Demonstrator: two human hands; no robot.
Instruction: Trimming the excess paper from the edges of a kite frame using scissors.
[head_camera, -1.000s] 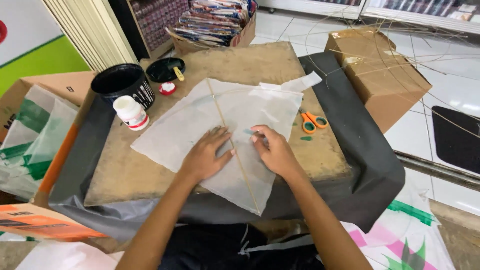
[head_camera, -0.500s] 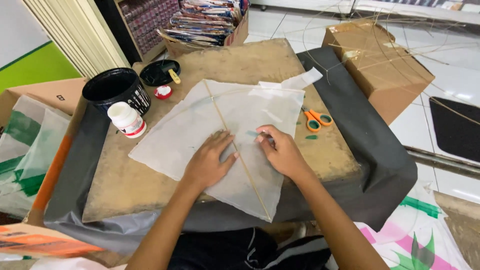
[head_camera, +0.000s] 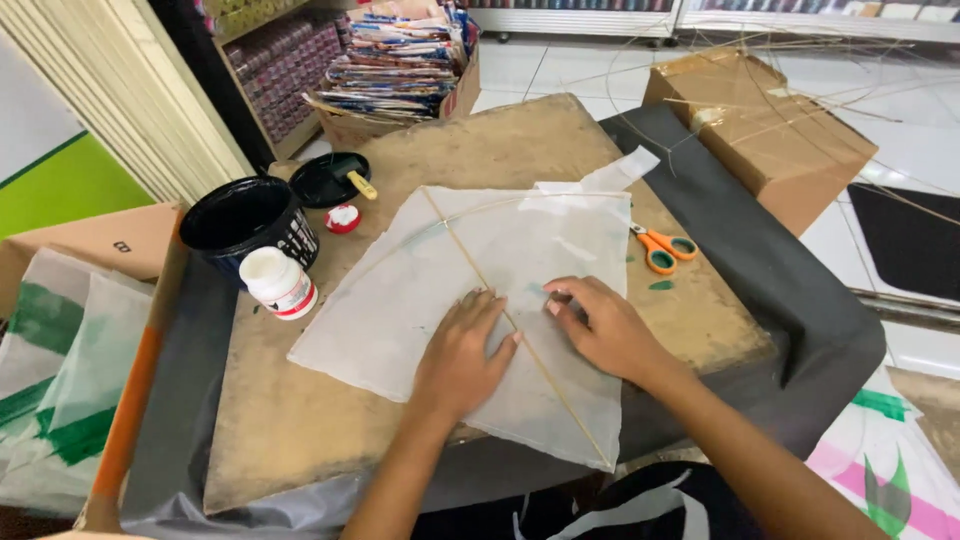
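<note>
Paper sheet (head_camera: 470, 300), pale and thin with a slim stick (head_camera: 520, 335) running across it, is spread over the brown board (head_camera: 300, 440) at the centre of the frame. It is pressed flat by the left hand (head_camera: 462, 355), fingers spread and holding nothing, while the right hand (head_camera: 600, 328) is laid just beside the stick, fingertips (head_camera: 553, 305) drawn together on the sheet. Orange scissors (head_camera: 662, 248) are seen at centre right, a white bottle (head_camera: 280, 282) and black tub (head_camera: 245, 220) at upper left.
</note>
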